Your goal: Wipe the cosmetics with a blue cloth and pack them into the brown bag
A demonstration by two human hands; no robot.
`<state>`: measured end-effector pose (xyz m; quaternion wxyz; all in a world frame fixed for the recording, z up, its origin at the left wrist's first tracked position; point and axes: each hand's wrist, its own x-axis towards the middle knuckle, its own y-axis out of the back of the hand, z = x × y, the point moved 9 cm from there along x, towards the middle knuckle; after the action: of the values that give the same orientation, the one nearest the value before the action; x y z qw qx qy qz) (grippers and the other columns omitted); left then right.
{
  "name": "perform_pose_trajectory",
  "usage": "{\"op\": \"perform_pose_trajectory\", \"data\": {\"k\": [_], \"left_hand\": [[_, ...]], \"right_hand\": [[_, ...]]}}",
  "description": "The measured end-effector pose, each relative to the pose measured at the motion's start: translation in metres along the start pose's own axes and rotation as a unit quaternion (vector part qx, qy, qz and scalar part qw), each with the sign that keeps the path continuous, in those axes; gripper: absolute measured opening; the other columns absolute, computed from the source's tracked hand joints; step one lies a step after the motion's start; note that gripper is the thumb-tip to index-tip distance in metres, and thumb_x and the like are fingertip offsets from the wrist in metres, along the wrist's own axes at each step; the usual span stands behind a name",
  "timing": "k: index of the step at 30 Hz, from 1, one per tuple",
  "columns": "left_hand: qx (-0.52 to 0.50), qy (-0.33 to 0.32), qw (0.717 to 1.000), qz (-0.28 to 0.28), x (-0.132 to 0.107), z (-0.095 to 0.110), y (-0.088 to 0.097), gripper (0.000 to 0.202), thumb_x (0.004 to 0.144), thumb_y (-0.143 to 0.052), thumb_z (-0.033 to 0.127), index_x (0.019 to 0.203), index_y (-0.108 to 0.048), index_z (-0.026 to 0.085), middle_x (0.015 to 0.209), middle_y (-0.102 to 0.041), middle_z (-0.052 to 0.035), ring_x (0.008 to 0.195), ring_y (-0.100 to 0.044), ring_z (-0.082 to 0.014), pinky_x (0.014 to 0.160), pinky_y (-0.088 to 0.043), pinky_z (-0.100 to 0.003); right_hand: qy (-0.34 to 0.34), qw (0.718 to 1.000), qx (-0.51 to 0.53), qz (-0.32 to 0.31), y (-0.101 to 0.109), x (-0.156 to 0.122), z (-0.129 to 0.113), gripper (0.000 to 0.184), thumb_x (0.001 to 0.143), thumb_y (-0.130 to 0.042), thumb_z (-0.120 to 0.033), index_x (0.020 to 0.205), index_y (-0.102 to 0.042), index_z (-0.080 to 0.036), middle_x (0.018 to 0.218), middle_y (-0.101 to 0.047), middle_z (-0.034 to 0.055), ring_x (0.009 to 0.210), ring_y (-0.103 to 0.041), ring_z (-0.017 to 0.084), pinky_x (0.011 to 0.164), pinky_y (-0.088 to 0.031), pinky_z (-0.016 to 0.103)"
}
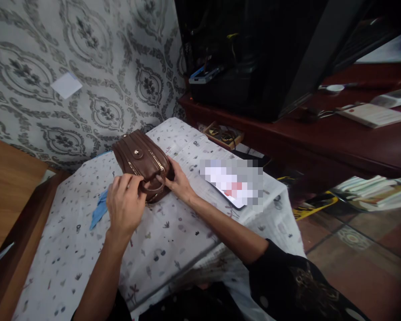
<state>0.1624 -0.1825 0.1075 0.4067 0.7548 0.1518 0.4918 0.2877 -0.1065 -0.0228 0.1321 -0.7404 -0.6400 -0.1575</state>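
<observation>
A brown leather handbag (138, 156) lies on a table covered with a white patterned cloth (173, 236). My left hand (125, 205) grips the bag's near end, fingers curled over its handle loop. My right hand (177, 178) rests against the bag's right side, fingers closed on it by the zip. A blue cloth (99, 208) lies on the tablecloth just left of my left hand, partly hidden by it.
A phone or tablet (234, 183) lies on the table to the right of the bag. Beyond it runs a dark red wooden shelf (321, 138) with a black cabinet, papers and a book. Stacked books (370, 189) sit lower right. Patterned wallpaper (87, 67) stands behind.
</observation>
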Motion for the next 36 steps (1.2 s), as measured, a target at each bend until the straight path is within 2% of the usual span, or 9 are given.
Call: {"op": "perform_pose_trajectory", "data": {"k": [6,12,19,26,31,34,36], "left_hand": [[-0.023,-0.028,0.998,0.057,-0.008,0.009,0.005,0.012,0.094,-0.055,0.02,0.091,-0.067,0.018,0.082,-0.065,-0.0062,0.08,-0.056,-0.0239,0.072,-0.043,-0.035],[0.005,-0.059,0.994,0.094,-0.014,0.022,0.006,0.013,0.094,-0.055,0.016,0.091,-0.068,0.015,0.077,-0.062,-0.0064,0.076,-0.051,-0.0222,0.067,-0.041,-0.033],[0.02,-0.068,0.992,0.109,-0.021,0.027,0.004,0.014,0.091,-0.055,0.007,0.091,-0.067,0.013,0.075,-0.06,-0.0064,0.075,-0.049,-0.021,0.062,-0.038,-0.031],[0.038,-0.073,0.99,0.115,-0.022,0.03,0.004,0.012,0.092,-0.056,0.008,0.092,-0.067,0.013,0.074,-0.06,-0.006,0.075,-0.05,-0.02,0.06,-0.037,-0.03],[0.07,-0.085,0.989,0.096,-0.029,0.037,-0.003,0.016,0.094,-0.052,0.009,0.089,-0.066,0.015,0.071,-0.058,-0.0049,0.073,-0.05,-0.0196,0.061,-0.037,-0.031],[0.073,-0.099,0.988,0.093,-0.034,0.041,-0.005,0.017,0.093,-0.05,0.007,0.091,-0.065,0.014,0.071,-0.059,-0.0053,0.073,-0.051,-0.0201,0.061,-0.037,-0.031],[0.068,-0.105,0.987,0.1,-0.036,0.041,-0.003,0.016,0.091,-0.052,0.007,0.093,-0.065,0.014,0.073,-0.061,-0.0056,0.074,-0.052,-0.0202,0.06,-0.036,-0.031]], "right_hand": [[0.004,1.0,0.009,-0.001,-0.001,0.0,0.004,0.096,0.078,-0.063,-0.07,0.151,-0.036,-0.013,0.152,-0.043,0.0192,0.142,-0.04,0.031,0.12,-0.03,0.049],[0.006,0.999,0.033,0.015,0.0,0.0,0.007,0.091,0.077,-0.068,-0.067,0.149,-0.04,-0.019,0.151,-0.046,0.0163,0.141,-0.042,0.032,0.12,-0.03,0.051],[0.017,0.998,0.058,0.024,0.0,0.0,0.007,0.086,0.078,-0.07,-0.062,0.148,-0.041,-0.021,0.149,-0.048,0.0142,0.14,-0.044,0.031,0.12,-0.032,0.051],[0.018,0.999,0.032,0.027,0.001,0.0,0.008,0.088,0.078,-0.069,-0.064,0.149,-0.041,-0.02,0.149,-0.048,0.0156,0.14,-0.044,0.032,0.119,-0.032,0.052],[0.013,0.999,0.03,0.026,-0.001,0.0,0.008,0.09,0.078,-0.069,-0.064,0.149,-0.04,-0.017,0.15,-0.047,0.0171,0.141,-0.042,0.033,0.12,-0.031,0.052],[0.023,0.999,0.025,0.03,0.0,-0.003,-0.001,0.087,0.083,-0.065,-0.063,0.151,-0.036,-0.017,0.152,-0.043,0.0176,0.142,-0.041,0.032,0.12,-0.031,0.05],[0.054,0.997,0.003,0.053,0.005,-0.007,-0.015,0.081,0.087,-0.062,-0.059,0.151,-0.035,-0.018,0.152,-0.043,0.0165,0.142,-0.04,0.029,0.12,-0.032,0.049]]}}
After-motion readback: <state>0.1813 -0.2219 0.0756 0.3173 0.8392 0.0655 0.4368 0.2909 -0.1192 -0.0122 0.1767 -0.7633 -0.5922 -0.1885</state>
